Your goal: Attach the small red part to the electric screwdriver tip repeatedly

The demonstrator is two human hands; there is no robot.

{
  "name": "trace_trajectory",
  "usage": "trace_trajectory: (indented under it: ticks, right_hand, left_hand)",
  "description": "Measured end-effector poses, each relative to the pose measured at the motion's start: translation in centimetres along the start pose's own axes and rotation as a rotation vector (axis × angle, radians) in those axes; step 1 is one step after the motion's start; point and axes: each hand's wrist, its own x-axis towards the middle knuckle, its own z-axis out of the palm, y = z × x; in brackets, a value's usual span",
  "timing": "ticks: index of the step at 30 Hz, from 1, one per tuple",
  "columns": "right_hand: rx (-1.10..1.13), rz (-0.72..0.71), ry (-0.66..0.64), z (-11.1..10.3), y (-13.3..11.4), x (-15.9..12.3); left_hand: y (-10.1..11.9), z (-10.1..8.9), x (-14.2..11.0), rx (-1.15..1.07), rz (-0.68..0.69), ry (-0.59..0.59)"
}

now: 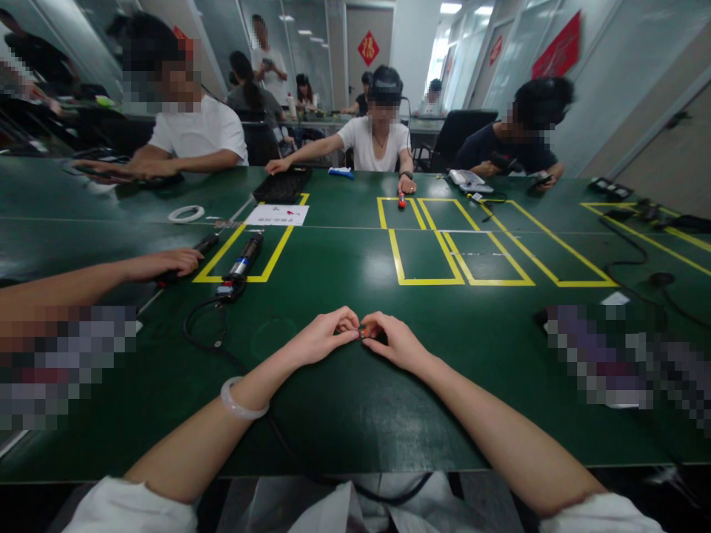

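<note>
Fingers (343, 340) of both hands pinched on a small red-and-green piece (364, 334), at centre, over the green worktop (389, 422).

Left hand (324, 337) at the piece's nine o'clock side, right hand (395, 342) at its three; thumb and fingertips of each close on it, tips nearly meeting; piece mostly covered, too small to tell its kind; pale bangle (244, 400) on the left wrist; clock read from the hands: dark cylindrical tool (241, 263) at ten, its black cord (194, 342) looping back beneath the left forearm; a neighbour's hand (176, 263) farther out at ten, on another dark tool; printed white sheet (278, 215) and black tray (286, 185) at eleven; yellow tape outlines (430, 282) at one; a red-orange object (401, 201) just past twelve, at the hand of the person opposite (381, 141).
</note>
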Motion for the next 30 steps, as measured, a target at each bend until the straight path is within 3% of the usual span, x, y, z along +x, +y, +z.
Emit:
trace_trajectory:
  ticks: [6, 14, 19, 23, 26, 30]
  right_hand:
    - [0.084, 0.045, 0.011, -0.1, -0.1, 0.1]
    - [0.239, 0.136, 0.015, -0.1, -0.1, 0.2]
    - [0.332, 0.083, 0.028, 0.0, -0.1, 0.0]
    - [0.283, 0.076, 0.051, 0.0, 0.2, 0.1]
    - [0.267, 0.089, 0.07, -0.1, 0.4, 0.1]
    - [0.273, 0.104, 0.094, -0.2, 0.6, 0.0]
  left_hand:
    - [0.2, 0.1, -0.1, 0.021, 0.005, -0.046]
    - [0.8, 0.3, -0.4, 0.48, 0.135, 0.072]
    - [0.9, 0.2, -0.4, 0.488, 0.11, 0.082]
    - [0.9, -0.2, -0.3, 0.461, 0.107, 0.075]
    - [0.3, -2.0, -0.2, 0.52, 0.073, 0.186]
    - [-2.4, -7.2, -0.8, 0.804, -0.054, 0.463]
